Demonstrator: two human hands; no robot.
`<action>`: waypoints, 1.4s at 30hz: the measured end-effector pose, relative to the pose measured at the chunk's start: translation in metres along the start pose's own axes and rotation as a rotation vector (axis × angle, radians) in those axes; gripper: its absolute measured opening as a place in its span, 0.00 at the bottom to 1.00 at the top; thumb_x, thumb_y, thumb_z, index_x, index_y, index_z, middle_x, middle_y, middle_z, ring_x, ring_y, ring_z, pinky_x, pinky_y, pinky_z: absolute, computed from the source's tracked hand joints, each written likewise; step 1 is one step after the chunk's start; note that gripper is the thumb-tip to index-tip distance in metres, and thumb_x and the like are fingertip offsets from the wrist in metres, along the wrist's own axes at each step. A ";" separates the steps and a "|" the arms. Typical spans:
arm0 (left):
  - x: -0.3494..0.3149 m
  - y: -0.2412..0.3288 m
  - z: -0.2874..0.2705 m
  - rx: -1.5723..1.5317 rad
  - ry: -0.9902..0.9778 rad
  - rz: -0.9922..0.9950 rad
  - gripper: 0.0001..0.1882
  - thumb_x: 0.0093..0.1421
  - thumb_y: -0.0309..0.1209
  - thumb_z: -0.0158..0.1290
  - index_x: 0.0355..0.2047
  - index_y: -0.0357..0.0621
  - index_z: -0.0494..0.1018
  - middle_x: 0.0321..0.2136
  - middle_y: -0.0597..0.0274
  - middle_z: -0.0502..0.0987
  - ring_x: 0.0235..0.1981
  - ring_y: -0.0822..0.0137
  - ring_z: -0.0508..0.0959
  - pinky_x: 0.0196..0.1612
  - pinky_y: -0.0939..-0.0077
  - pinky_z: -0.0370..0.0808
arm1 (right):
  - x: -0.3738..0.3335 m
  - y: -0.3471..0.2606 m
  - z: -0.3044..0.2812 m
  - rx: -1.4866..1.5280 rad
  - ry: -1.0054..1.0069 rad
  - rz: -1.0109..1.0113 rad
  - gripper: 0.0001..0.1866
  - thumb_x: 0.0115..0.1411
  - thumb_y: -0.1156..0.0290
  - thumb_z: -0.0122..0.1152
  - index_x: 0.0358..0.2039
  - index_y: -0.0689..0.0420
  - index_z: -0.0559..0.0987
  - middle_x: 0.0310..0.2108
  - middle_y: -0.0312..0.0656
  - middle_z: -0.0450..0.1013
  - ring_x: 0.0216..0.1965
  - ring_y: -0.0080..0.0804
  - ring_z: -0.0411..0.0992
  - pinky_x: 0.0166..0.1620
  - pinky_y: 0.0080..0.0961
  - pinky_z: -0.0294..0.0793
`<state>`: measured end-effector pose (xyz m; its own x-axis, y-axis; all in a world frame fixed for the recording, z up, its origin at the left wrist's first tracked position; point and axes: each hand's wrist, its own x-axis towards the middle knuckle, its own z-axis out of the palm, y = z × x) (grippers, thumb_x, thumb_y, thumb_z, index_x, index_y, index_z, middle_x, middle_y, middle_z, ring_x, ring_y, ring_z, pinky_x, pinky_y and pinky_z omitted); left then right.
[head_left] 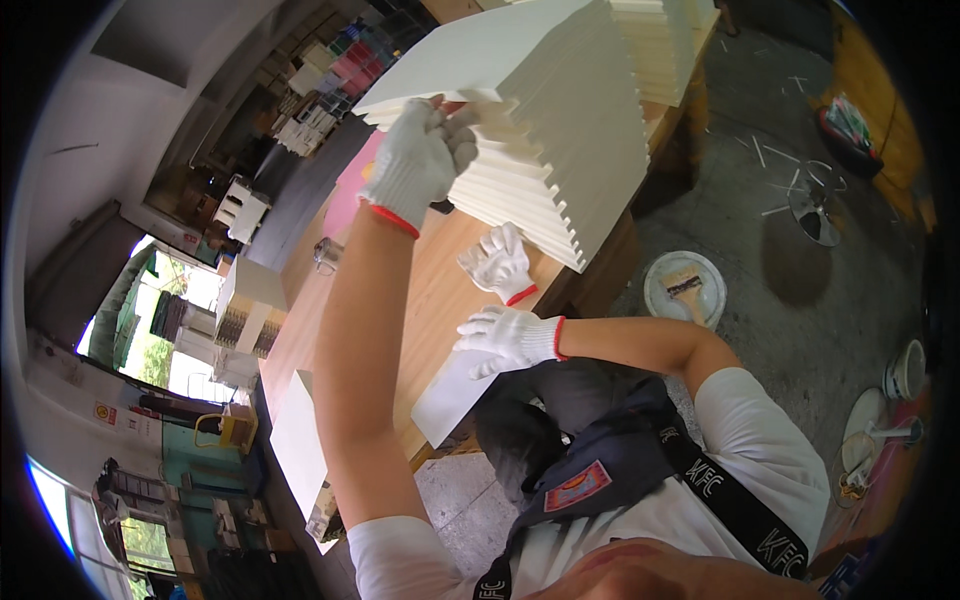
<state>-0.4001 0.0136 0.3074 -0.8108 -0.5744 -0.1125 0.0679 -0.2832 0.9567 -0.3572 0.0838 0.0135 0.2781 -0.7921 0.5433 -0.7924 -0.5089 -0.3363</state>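
My left hand (420, 160), in a white knit glove with a red cuff, is raised and curled around the near edge of the upper bundles in a tall stepped stack of cream-white sheets (570, 120). The stack stands on a wooden table (440, 290). My right hand (505, 340), gloved the same way, lies flat with its fingers spread on a loose white sheet (450, 395) that overhangs the table's near edge. A spare white glove (500, 262) lies on the table between my hands, below the stack.
A pink sheet (350, 190) lies behind my left hand. A second cream stack (660, 50) stands farther back. On the concrete floor are a white bucket with a brush (685, 285) and bowls (905, 370). More white stacks (300, 440) stand at the left.
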 end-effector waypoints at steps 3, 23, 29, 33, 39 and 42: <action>0.002 0.020 -0.001 0.098 0.017 0.049 0.12 0.73 0.38 0.33 0.48 0.46 0.61 0.35 0.49 0.76 0.25 0.63 0.71 0.26 0.70 0.73 | -0.022 0.000 -0.012 0.058 -0.071 0.010 0.35 0.64 0.38 0.51 0.58 0.54 0.74 0.59 0.51 0.69 0.62 0.50 0.65 0.64 0.43 0.62; 0.030 0.014 -0.009 0.255 0.125 0.048 0.13 0.68 0.41 0.49 0.35 0.44 0.73 0.23 0.63 0.72 0.15 0.73 0.65 0.14 0.78 0.63 | -0.078 -0.010 -0.063 0.156 -0.126 -0.016 0.31 0.66 0.41 0.49 0.56 0.52 0.76 0.58 0.46 0.71 0.59 0.47 0.69 0.62 0.41 0.65; 0.034 0.011 0.005 0.833 0.198 0.299 0.22 0.65 0.51 0.55 0.36 0.41 0.76 0.18 0.65 0.69 0.13 0.74 0.68 0.15 0.77 0.64 | -0.070 -0.033 -0.181 0.360 0.006 0.295 0.20 0.65 0.58 0.59 0.52 0.56 0.78 0.40 0.47 0.78 0.45 0.41 0.77 0.48 0.34 0.74; 0.030 0.023 -0.002 0.781 0.249 0.192 0.23 0.64 0.50 0.57 0.42 0.39 0.77 0.18 0.66 0.69 0.13 0.75 0.67 0.15 0.79 0.62 | -0.042 -0.034 -0.277 0.162 0.695 -0.047 0.18 0.66 0.63 0.60 0.50 0.62 0.79 0.39 0.45 0.80 0.29 0.27 0.78 0.34 0.22 0.76; 0.034 0.039 -0.014 -0.001 -0.015 -0.052 0.18 0.65 0.36 0.47 0.47 0.34 0.71 0.30 0.55 0.76 0.27 0.66 0.79 0.19 0.87 0.72 | -0.005 0.001 -0.342 -0.484 0.475 0.184 0.31 0.65 0.38 0.49 0.53 0.50 0.77 0.47 0.37 0.78 0.37 0.37 0.79 0.40 0.31 0.78; 0.030 0.045 0.002 -0.333 -0.195 -0.132 0.19 0.67 0.35 0.42 0.52 0.34 0.67 0.47 0.46 0.76 0.42 0.54 0.82 0.28 0.83 0.83 | 0.001 0.004 -0.348 -0.596 0.372 0.281 0.30 0.62 0.38 0.54 0.55 0.46 0.76 0.54 0.37 0.75 0.44 0.41 0.78 0.45 0.34 0.78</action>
<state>-0.4222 -0.0145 0.3477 -0.9179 -0.3692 -0.1454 0.1140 -0.5964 0.7945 -0.5494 0.1981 0.2805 -0.0956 -0.6455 0.7577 -0.9952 0.0476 -0.0850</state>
